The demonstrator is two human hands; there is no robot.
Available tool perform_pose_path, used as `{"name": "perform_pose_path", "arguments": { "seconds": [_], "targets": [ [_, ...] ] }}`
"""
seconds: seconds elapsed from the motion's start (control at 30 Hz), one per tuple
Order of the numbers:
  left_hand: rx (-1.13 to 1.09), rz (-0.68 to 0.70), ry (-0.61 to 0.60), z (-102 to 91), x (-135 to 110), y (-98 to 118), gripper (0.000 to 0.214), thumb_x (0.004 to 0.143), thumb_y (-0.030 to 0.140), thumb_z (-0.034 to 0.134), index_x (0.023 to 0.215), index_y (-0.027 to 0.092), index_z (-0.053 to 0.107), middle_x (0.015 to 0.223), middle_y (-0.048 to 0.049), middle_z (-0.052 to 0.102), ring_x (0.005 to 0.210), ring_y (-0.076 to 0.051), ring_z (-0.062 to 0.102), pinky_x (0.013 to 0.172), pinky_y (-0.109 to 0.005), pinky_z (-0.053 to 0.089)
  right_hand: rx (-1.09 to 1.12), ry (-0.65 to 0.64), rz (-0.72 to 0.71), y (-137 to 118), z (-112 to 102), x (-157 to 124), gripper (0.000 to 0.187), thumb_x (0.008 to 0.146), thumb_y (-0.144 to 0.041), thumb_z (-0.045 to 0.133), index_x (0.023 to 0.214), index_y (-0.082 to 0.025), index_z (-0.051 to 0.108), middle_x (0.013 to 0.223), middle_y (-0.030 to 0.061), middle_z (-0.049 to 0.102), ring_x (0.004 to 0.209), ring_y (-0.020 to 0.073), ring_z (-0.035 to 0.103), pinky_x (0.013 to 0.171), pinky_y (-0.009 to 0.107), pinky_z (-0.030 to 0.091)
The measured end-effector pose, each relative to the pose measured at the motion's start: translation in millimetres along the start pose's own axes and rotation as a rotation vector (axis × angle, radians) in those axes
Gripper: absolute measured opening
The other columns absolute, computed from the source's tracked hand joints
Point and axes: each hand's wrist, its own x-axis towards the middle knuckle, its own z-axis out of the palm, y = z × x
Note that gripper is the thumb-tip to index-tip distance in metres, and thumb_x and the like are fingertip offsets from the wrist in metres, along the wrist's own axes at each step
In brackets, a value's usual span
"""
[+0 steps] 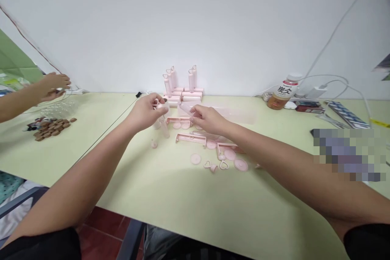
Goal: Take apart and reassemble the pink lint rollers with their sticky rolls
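Note:
My left hand (148, 113) is closed, its thumb and fingers pinching a small pale pink piece (156, 103) whose shape is partly hidden. My right hand (207, 118) grips a pale pink tube (185, 108) that points toward the left hand. Below the left hand, a clear pinkish tube (165, 128) stands upright. Under and in front of the right hand lie pink roller frames (191, 139), pink discs (196, 159) and loose heart-shaped rings (224, 165). Against the wall stand several pink lint rollers with upright handles (191, 81) topped by heart rings.
At left, another person's hands (55, 85) work above clear plastic pieces (62, 109) and a pile of brown pieces (53, 129). A labelled jar (282, 92), cables and a white charger (316, 91) stand at back right. A blurred-out object (347, 155) lies at right.

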Motion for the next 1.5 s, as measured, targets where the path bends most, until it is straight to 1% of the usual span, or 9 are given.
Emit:
{"name": "perform_pose_path", "arguments": {
  "seconds": [0.17, 0.4, 0.57, 0.8, 0.93, 1.1, 1.2, 1.3, 1.5],
  "targets": [
    [0.199, -0.068, -0.163, -0.9, -7, -21, 0.061, 0.070, 0.057, 0.072, 0.121, 0.026, 0.062, 0.099, -0.0041, 0.067, 0.086, -0.022, 0.064, 0.068, -0.028, 0.046, -0.152, -0.118, 0.052, 5, 1, -3, 0.024, 0.088, -0.036, 0.059, 0.105, -0.020, 0.063, 0.098, 0.0084, 0.073, 0.081, 0.0216, 0.062, 0.063, 0.027, 0.037],
    [0.363, 0.067, -0.285, 28.5, 8, -15, 0.028, 0.078, 0.045, 0.061, 0.095, 0.024, 0.071, 0.088, -0.0032, 0.071, 0.080, -0.022, 0.065, 0.061, -0.029, 0.042, -0.316, -0.231, 0.062, 11, -2, -21, 0.020, 0.088, -0.028, 0.053, 0.091, -0.018, 0.070, 0.093, 0.0123, 0.074, 0.080, 0.0248, 0.064, 0.063, 0.029, 0.038],
    [0.578, 0.258, -0.382, 56.3, 21, 9, 0.027, 0.079, 0.040, 0.057, 0.096, 0.024, 0.070, 0.090, -0.0060, 0.072, 0.080, -0.025, 0.066, 0.061, -0.030, 0.042, -0.330, -0.209, 0.039, 16, -26, -30, 0.030, 0.091, -0.028, 0.050, 0.111, -0.018, 0.071, 0.115, 0.0131, 0.072, 0.101, 0.0274, 0.065, 0.080, 0.032, 0.045],
    [0.669, 0.383, -0.503, 87.7, 21, 31, 0.025, 0.087, 0.036, 0.050, 0.093, 0.020, 0.069, 0.086, -0.0127, 0.070, 0.084, -0.030, 0.067, 0.070, -0.036, 0.046, -0.340, -0.036, 0.162, 45, -71, -111, 0.050, 0.091, -0.049, 0.049, 0.129, -0.019, 0.063, 0.133, 0.0122, 0.065, 0.119, 0.0335, 0.059, 0.098, 0.046, 0.047],
    [0.637, 0.431, -0.460, 88.0, 9, 23, 0.041, 0.096, 0.044, 0.036, 0.115, 0.019, 0.063, 0.106, -0.0153, 0.067, 0.096, -0.031, 0.065, 0.076, -0.039, 0.048, -0.453, -0.002, 0.315, 67, -58, -167, 0.070, 0.086, -0.065, 0.050, 0.140, -0.020, 0.055, 0.150, 0.0175, 0.048, 0.135, 0.0420, 0.045, 0.103, 0.055, 0.044],
    [0.549, 0.472, -0.276, 70.1, -29, -14, 0.058, 0.096, 0.060, 0.031, 0.140, 0.026, 0.049, 0.140, -0.0138, 0.052, 0.121, -0.033, 0.052, 0.101, -0.048, 0.041, -0.426, -0.002, 0.400, 69, -23, -198, 0.083, 0.088, -0.071, 0.043, 0.154, -0.020, 0.037, 0.159, 0.0191, 0.034, 0.144, 0.0389, 0.035, 0.106, 0.052, 0.044],
    [0.538, 0.374, -0.221, 63.5, -58, -40, 0.082, 0.086, 0.077, 0.037, 0.149, 0.025, 0.039, 0.154, -0.0169, 0.037, 0.137, -0.039, 0.037, 0.110, -0.056, 0.032, -0.453, 0.047, 0.381, 59, -3, -199, 0.089, 0.083, -0.073, 0.050, 0.156, -0.026, 0.030, 0.163, 0.0150, 0.025, 0.147, 0.0419, 0.026, 0.107, 0.054, 0.042],
    [0.519, 0.299, -0.301, 69.7, -80, -52, 0.102, 0.073, 0.087, 0.046, 0.155, 0.027, 0.029, 0.162, -0.0177, 0.022, 0.147, -0.044, 0.020, 0.113, -0.063, 0.025, -0.513, 0.078, 0.281, 49, 10, -191, 0.086, 0.081, -0.072, 0.055, 0.152, -0.026, 0.039, 0.165, 0.0135, 0.020, 0.148, 0.0467, 0.019, 0.109, 0.060, 0.035],
    [0.465, 0.237, -0.306, 100.9, -84, -34, 0.114, 0.069, 0.090, 0.047, 0.159, 0.028, 0.016, 0.167, -0.0161, 0.005, 0.150, -0.046, 0.004, 0.112, -0.072, 0.019, -0.577, 0.104, 0.173, 39, 18, -164, 0.077, 0.082, -0.069, 0.055, 0.143, -0.024, 0.051, 0.161, 0.0191, 0.026, 0.146, 0.0471, 0.018, 0.107, 0.065, 0.028]
  ]
}}
